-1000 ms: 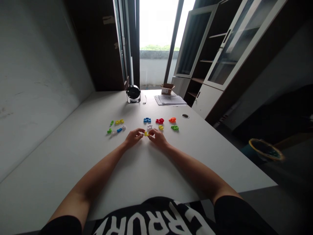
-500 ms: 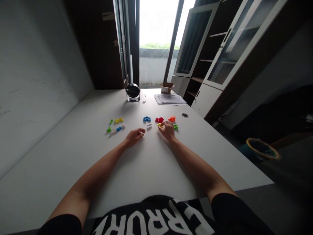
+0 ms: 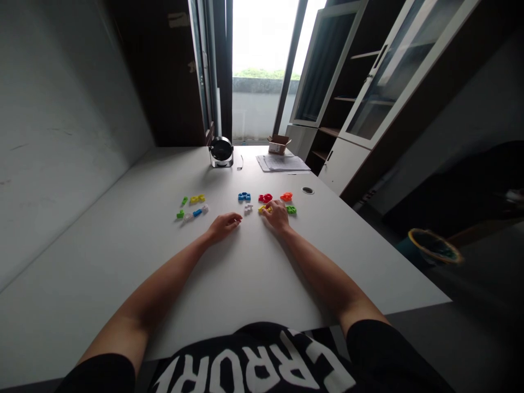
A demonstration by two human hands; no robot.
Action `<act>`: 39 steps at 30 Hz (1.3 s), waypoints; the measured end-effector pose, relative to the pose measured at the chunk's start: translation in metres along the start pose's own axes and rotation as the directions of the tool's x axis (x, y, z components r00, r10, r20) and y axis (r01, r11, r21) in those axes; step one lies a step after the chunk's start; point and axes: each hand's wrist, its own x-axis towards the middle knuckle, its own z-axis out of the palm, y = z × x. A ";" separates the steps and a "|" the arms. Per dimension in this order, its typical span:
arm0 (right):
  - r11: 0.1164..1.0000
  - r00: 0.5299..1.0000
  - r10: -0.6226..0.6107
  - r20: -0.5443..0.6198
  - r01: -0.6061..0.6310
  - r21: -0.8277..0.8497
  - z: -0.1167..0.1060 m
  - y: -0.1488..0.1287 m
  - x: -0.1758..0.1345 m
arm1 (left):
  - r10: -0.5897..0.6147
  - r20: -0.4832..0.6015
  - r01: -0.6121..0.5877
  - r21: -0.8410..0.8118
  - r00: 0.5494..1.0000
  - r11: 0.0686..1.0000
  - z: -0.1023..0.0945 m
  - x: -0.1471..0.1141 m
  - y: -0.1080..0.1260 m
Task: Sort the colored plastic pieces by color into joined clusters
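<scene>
My right hand (image 3: 277, 216) reaches over a small yellow plastic piece (image 3: 261, 209), its thumb and fingers closed on it, partly covering it. My left hand (image 3: 223, 225) rests on its side on the table, fingers loosely bent and apart, holding nothing. Between the hands, slightly farther away, lies a white piece (image 3: 248, 208). Behind it sits a blue piece (image 3: 244, 196). A red piece (image 3: 265, 198) and an orange piece (image 3: 286, 196) lie beyond my right hand, and a green piece (image 3: 291, 209) is just right of it.
Left on the white table (image 3: 229, 295) lie more pieces, among them a yellow one (image 3: 197, 199) and a blue one (image 3: 197, 213). Toward the back are a round black device on a stand (image 3: 221, 151), papers (image 3: 282, 163) and a small open carton (image 3: 279, 144). A round hole (image 3: 307, 190) is at right.
The yellow piece under my right hand has shifted slightly left and shows more beside the fingers. My left hand stays nearly in place. The whole view has tilted a little.
</scene>
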 end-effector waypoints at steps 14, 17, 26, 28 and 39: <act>0.996 0.994 -0.091 0.068 0.090 0.018 0.001 -0.001 -0.004 | 0.001 0.015 -0.001 0.027 1.000 1.000 -0.002 0.000 0.002; 0.992 0.990 -0.123 0.069 0.124 -0.004 -0.001 -0.005 -0.005 | 0.006 0.018 -0.006 0.035 1.000 0.999 -0.002 0.000 0.002; 0.975 0.969 -0.188 0.163 0.203 -0.085 -0.004 -0.010 -0.006 | 0.029 0.013 -0.030 0.039 0.999 0.999 -0.001 0.001 -0.003; 0.978 0.970 -0.176 0.168 0.192 -0.085 -0.004 -0.009 -0.006 | 0.030 0.015 -0.031 0.036 0.999 0.999 0.000 0.001 -0.004; 0.994 0.990 -0.068 0.127 0.078 -0.071 -0.005 -0.008 -0.006 | 0.023 0.015 -0.024 0.041 1.000 0.999 -0.001 0.000 0.001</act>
